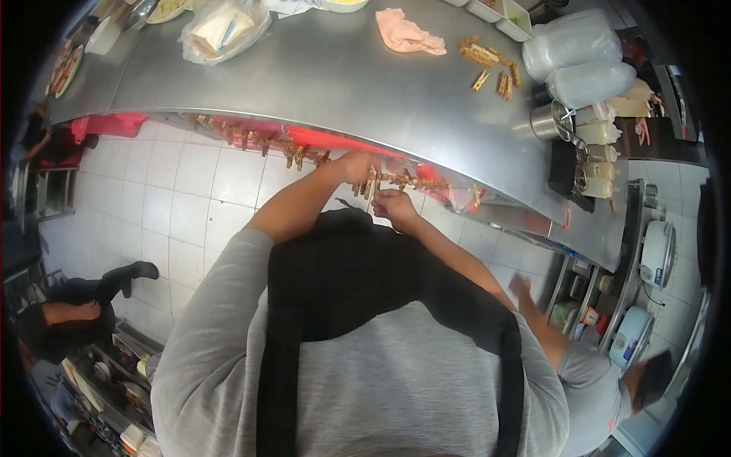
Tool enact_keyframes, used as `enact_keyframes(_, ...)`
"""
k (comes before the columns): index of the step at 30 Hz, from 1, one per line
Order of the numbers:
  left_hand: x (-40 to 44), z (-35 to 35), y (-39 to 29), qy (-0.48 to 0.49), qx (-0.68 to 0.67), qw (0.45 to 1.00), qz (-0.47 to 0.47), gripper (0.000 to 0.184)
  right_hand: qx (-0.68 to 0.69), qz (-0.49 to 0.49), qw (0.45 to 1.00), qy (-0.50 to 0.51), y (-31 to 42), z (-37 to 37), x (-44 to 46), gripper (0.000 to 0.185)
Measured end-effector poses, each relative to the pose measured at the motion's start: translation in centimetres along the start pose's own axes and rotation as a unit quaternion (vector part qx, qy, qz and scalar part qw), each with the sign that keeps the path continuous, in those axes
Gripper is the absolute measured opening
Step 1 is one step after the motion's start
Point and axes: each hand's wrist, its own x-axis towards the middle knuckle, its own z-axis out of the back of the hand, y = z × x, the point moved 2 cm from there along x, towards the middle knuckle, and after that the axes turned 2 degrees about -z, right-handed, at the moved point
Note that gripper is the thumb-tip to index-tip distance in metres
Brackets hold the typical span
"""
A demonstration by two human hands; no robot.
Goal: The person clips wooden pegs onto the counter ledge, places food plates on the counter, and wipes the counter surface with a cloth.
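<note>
A row of wooden clothespins hangs along the underside of the steel counter's front edge, in front of my body. My left hand is closed at this row, its fingers bent over the edge; what lies inside them is hidden. Just below and to the right, my right hand pinches a wooden clothespin between thumb and fingers. More clothespins continue to the right of my hands. A loose pile of clothespins lies on the counter at the far right.
On the counter are a pink cloth, a plastic bag, and wrapped plastic stacks. A metal pot and squeeze bottles stand at the right. One person is at left; another is close at my right.
</note>
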Motion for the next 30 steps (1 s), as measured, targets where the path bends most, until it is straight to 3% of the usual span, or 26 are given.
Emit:
enact_keyframes(3, 0.0, 0.1, -0.2, -0.017, 0.009, 0.999, -0.03, 0.029, -0.055, -0.006, 0.998, 0.012, 0.3, 0.1, 1.3, 0.031)
enact_keyframes(4, -0.1, 0.1, -0.5, -0.026, 0.014, 0.999, -0.043, 0.03, -0.224, 0.014, 0.975, 0.01, 1.3, -0.6, 0.6, 0.033)
enact_keyframes(6, -0.1, 0.0, -1.2, -0.039, 0.015, 0.999, 0.024, 0.027, -0.537, 0.05, 0.842, 0.004, 4.1, -1.9, -1.4, 0.037)
enact_keyframes(7, -0.2, 0.0, -1.7, -0.045, 0.015, 0.997, 0.057, 0.026, -0.673, 0.16, 0.722, 0.036, 5.9, -2.7, -3.1, 0.037)
enact_keyframes(8, -0.1, 0.0, -1.9, -0.052, 0.014, 0.995, 0.089, 0.025, -0.609, 0.167, 0.771, 0.08, 9.3, -3.5, -5.7, 0.034)
enact_keyframes(9, 0.3, -0.4, -1.6, -0.104, 0.086, 0.99, 0.033, 0.021, -0.541, 0.172, 0.813, 0.124, 12.5, -3.8, -7.7, 0.031)
enact_keyframes(10, 0.5, -0.8, -1.2, -0.1, 0.077, 0.991, 0.04, 0.02, -0.383, 0.186, 0.883, 0.196, 14.8, -2.3, -7.7, 0.024)
enact_keyframes(11, 0.6, -1.2, -0.9, -0.094, 0.068, 0.992, 0.047, 0.019, -0.345, 0.222, 0.901, 0.139, 18.4, -2.0, -9.2, 0.023)
enact_keyframes(13, 0.3, -1.5, -0.6, -0.106, 0.089, 0.99, 0.037, 0.013, -0.401, 0.266, 0.876, -0.042, 24.2, 2.2, -7.3, 0.027)
enact_keyframes(14, 0.1, -1.6, -0.6, -0.099, 0.107, 0.989, 0.022, 0.014, -0.507, 0.426, 0.729, -0.172, 27.1, 4.6, -6.2, 0.027)
enact_keyframes(15, -0.1, -1.4, -0.8, -0.094, 0.125, 0.988, 0.006, 0.014, -0.576, 0.555, 0.526, -0.288, 28.7, 6.5, -5.8, 0.027)
enact_keyframes(18, -0.4, -0.9, -1.8, -0.091, 0.175, 0.98, 0.003, 0.016, -0.651, 0.5, 0.385, -0.422, 30.5, 9.7, -4.8, 0.023)
enact_keyframes(21, -1.0, -0.5, -2.2, -0.121, 0.173, 0.977, -0.01, 0.012, -0.686, 0.433, 0.449, -0.374, 31.2, 11.0, -4.7, 0.017)
enact_keyframes(24, -0.9, -0.8, -1.9, -0.116, 0.162, 0.98, 0.007, 0.015, -0.57, 0.298, 0.694, -0.323, 31.0, 11.2, -5.5, 0.015)
enact_keyframes(27, -0.3, -1.3, -1.4, -0.12, 0.18, 0.976, 0.027, 0.017, -0.527, 0.328, 0.733, -0.276, 30.1, 11.6, -5.9, 0.018)
enact_keyframes(30, 0.3, -1.2, -1.0, -0.115, 0.188, 0.974, 0.045, 0.019, -0.518, 0.341, 0.727, -0.296, 29.1, 11.0, -6.7, 0.016)
